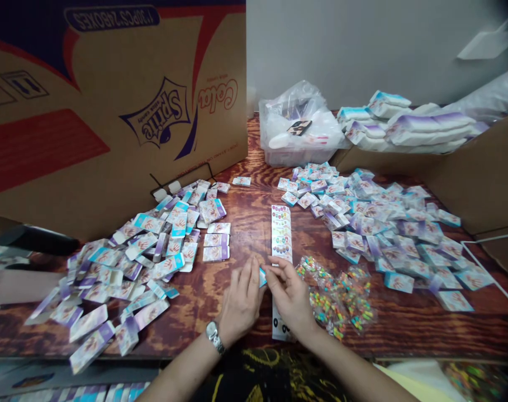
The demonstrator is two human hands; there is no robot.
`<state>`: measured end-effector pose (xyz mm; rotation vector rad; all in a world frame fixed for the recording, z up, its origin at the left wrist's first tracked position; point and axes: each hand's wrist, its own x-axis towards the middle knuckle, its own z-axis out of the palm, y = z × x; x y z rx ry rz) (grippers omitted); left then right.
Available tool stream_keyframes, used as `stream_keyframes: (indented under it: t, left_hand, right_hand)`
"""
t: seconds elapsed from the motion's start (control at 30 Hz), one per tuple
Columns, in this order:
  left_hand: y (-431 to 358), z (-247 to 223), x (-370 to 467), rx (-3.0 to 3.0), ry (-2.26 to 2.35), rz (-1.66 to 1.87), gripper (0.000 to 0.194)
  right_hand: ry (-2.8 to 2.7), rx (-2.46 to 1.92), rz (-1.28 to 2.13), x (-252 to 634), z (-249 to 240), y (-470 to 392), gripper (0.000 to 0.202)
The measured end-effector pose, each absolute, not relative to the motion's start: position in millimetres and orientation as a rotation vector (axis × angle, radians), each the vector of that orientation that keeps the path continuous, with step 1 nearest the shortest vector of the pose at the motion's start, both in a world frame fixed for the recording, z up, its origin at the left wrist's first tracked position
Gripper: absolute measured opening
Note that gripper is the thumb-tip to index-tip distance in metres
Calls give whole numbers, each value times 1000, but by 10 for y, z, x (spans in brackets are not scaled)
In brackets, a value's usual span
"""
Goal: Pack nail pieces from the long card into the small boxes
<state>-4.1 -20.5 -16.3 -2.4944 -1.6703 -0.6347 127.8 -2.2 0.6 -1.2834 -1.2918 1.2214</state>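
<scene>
My left hand [242, 295], with a silver watch on its wrist, is closed around a small blue-and-white cardboard box [262, 276], most of which the fingers hide. From the other side, my right hand [293, 295] pinches the same box with thumb and fingertips. Beneath my right hand runs a strip of printed sticker sheets [281, 230], its lower end showing near the table's front edge. Just right of that hand lie clear bags of colourful candy [340, 296]. Three small boxes [216, 240] are lined up beyond my left hand.
Piles of small boxes cover the table [254, 195] at left [170, 262] and right [383, 223]. A large Sprite/Cola carton [153, 67] stands back left. Behind are a plastic-bagged container [299, 139] and wrapped packs [430, 128]. What looks like another person's forearm [23, 286] reaches in at left.
</scene>
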Motion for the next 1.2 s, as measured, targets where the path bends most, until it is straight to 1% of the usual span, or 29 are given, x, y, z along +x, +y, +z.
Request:
stream_keyframes:
  t: [0.2, 0.27, 0.4, 0.5, 0.7, 0.87, 1.07, 1.2]
  left_hand:
    - [-206, -187, -48, -2556, -1653, -637, 61]
    - [-212, -183, -46, -2568, -1664, -646, 62]
    - [-204, -154, -41, -2566, -1617, -760, 64]
    - [-190, -144, -43, -2554, -1557, -867, 62]
    - [-190, -187, -91, -2578, -1533, -919, 61]
    - [-183, -198, -134, -2627, -1502, -858, 60]
    - [-175, -198, -99, -2591, -1479, -785, 57]
    - [-186, -206, -69, -2531, -1530, -825, 60]
  right_hand:
    - [-1508, -1285, 974, 1282, 25, -129, 27]
    - [-1465, -1277, 1036, 1280, 22, -127, 28]
    - [-1192, -1243, 1346, 1295, 28, -46, 30]
    - [-1113, -1215, 1432, 1313, 35, -3, 33]
    - [-1141, -1238, 1398, 1322, 3, -25, 32]
    - [-1184, -1255, 1403, 1328, 17, -18, 29]
    - [-1265, -1319, 1295, 1271, 50, -97, 30]
    - [-1349, -1308, 1235, 1247, 31, -160, 30]
